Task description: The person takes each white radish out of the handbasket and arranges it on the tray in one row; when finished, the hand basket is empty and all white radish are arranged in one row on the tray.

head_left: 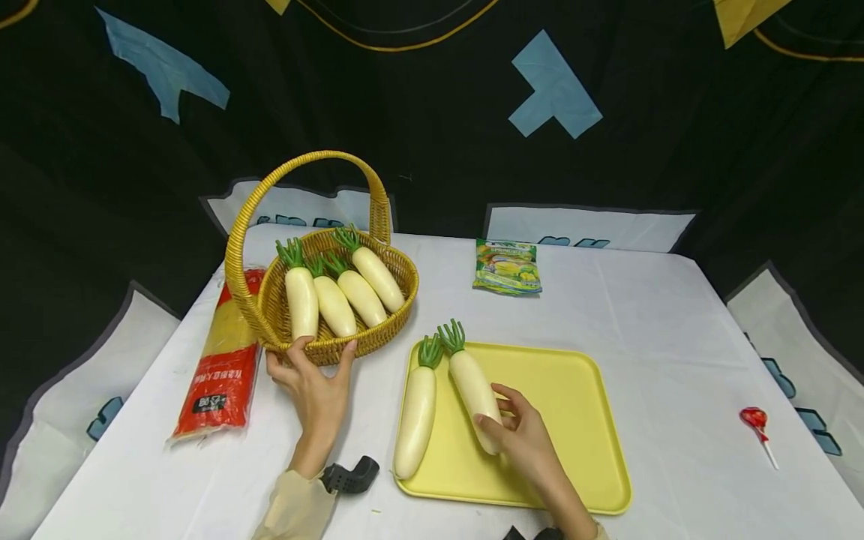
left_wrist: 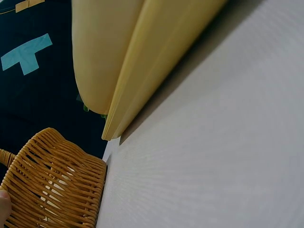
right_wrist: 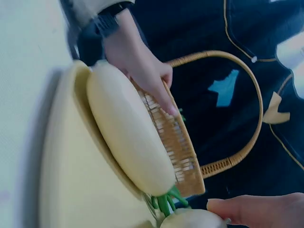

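My left hand (head_left: 313, 394) grips the near rim of a wicker basket (head_left: 381, 336) with a tall arched handle, standing at the back left. Several white radishes (head_left: 334, 306) with green tops lie inside it. Over a yellow tray (head_left: 560, 420), my right hand (head_left: 526, 435) holds a white radish (head_left: 471, 386) between thumb and fingers, its green top pointing away from me. A second white radish (head_left: 415, 424) lies along the tray's left side. In the right wrist view, that radish (right_wrist: 130, 128) fills the middle, with the left hand (right_wrist: 137, 61) on the basket rim behind it.
A red and yellow packet (head_left: 219, 375) lies left of the basket, partly behind it. Toward the back stands a green and yellow sachet (head_left: 508, 268). A red lollipop (head_left: 756, 424) lies at the far right of the white table (head_left: 675, 360). Dark cloth hangs behind.
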Demonstrator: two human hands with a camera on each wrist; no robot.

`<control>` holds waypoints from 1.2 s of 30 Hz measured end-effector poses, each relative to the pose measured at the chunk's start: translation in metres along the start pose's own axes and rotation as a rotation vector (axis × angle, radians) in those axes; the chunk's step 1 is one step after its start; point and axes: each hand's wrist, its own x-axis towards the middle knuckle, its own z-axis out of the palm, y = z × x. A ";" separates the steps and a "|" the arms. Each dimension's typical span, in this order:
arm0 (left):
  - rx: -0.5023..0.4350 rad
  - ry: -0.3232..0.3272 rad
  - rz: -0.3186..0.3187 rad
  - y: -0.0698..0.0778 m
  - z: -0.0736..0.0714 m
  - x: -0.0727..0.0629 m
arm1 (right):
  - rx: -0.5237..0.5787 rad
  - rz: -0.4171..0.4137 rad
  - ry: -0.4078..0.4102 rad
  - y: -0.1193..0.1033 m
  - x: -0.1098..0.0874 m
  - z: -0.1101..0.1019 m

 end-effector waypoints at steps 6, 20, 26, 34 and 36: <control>0.005 -0.005 -0.002 0.000 -0.001 0.000 | -0.102 -0.045 0.011 0.004 -0.011 0.011; 0.001 -0.012 -0.012 0.001 -0.001 0.000 | -0.301 -0.149 0.007 0.007 -0.012 0.022; 0.006 -0.006 -0.005 -0.001 -0.001 0.000 | -0.292 -0.158 -0.015 0.004 -0.010 0.024; 0.002 0.002 0.012 0.000 -0.001 0.000 | -0.285 -0.152 -0.036 0.004 -0.006 0.026; 0.004 0.003 0.013 0.000 -0.001 0.000 | -0.284 -0.140 -0.030 0.004 -0.005 0.026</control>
